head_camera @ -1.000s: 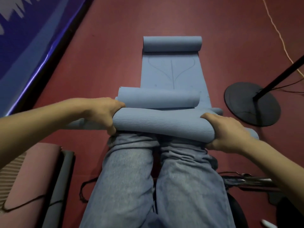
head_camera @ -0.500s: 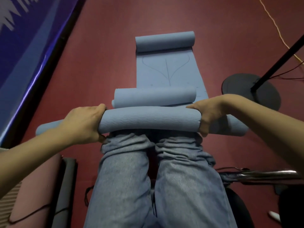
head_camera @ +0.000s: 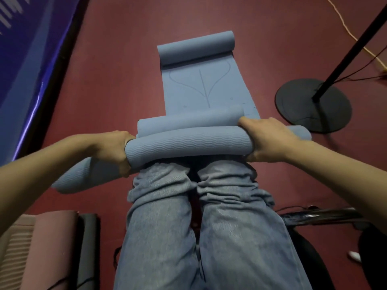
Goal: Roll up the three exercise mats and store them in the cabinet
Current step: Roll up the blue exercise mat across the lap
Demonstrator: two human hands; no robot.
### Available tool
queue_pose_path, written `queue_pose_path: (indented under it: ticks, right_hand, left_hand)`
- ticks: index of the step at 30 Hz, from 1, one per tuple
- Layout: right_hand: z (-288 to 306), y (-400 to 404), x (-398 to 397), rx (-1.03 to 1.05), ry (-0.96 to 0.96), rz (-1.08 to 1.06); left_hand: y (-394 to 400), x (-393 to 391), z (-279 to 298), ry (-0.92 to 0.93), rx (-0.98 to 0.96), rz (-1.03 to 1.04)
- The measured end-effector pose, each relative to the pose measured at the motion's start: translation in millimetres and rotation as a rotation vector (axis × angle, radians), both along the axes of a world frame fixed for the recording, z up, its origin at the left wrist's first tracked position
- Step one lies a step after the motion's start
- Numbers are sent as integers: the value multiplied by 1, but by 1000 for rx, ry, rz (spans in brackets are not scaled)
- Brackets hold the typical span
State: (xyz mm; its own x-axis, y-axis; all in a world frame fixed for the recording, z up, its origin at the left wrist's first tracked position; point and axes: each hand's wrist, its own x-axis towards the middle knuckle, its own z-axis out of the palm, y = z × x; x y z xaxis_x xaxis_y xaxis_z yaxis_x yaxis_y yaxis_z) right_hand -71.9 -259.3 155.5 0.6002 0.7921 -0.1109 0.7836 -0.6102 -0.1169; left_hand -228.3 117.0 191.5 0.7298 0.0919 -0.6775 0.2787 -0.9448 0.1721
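A rolled blue mat (head_camera: pixel 188 146) with a wavy ribbed surface lies across my knees above the floor. My left hand (head_camera: pixel 114 150) grips it near its left part, and my right hand (head_camera: pixel 270 139) grips it near its right end. Both ends stick out past my hands. Just beyond it on the floor lies another blue mat (head_camera: pixel 201 88), flat in the middle, with a curled roll at its near end (head_camera: pixel 188 122) and another at its far end (head_camera: pixel 195 48).
A black round stand base (head_camera: pixel 312 105) with a slanted pole stands at the right, with cables on the dark red floor behind it. A blue padded wall panel (head_camera: pixel 27 49) runs along the left. Pink and dark mats (head_camera: pixel 41 248) lie at the lower left. My jeans-clad legs fill the lower centre.
My hands turned the roll: the right hand came over the top of it, then settled back. The roll's left end has dropped lower, so it now tilts.
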Motion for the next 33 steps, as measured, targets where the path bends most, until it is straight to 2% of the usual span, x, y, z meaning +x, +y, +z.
queue_pose_path:
  ticks: [4,8,12,20,29,33]
  right_hand:
    - [9,7,5,-60,74,-65]
    - [22,14,7,-119,173,-81]
    - [32,26,14,-198,272,-80]
    - [41,29,12,-224,339,-60]
    - [66,-7,-20,-256,403,-50]
    - [89,-21,-48,-318,541,49]
  left_hand:
    - [-11,0,8,-69,-15,8]
    - [-22,-35,-2,-437,209,44]
    - [-19,-65,-20,-552,345,-43]
    - [-26,-60,3,-527,288,62]
    - [-43,-92,35,-434,256,-78]
    - [-43,-124,60,-319,229,-87]
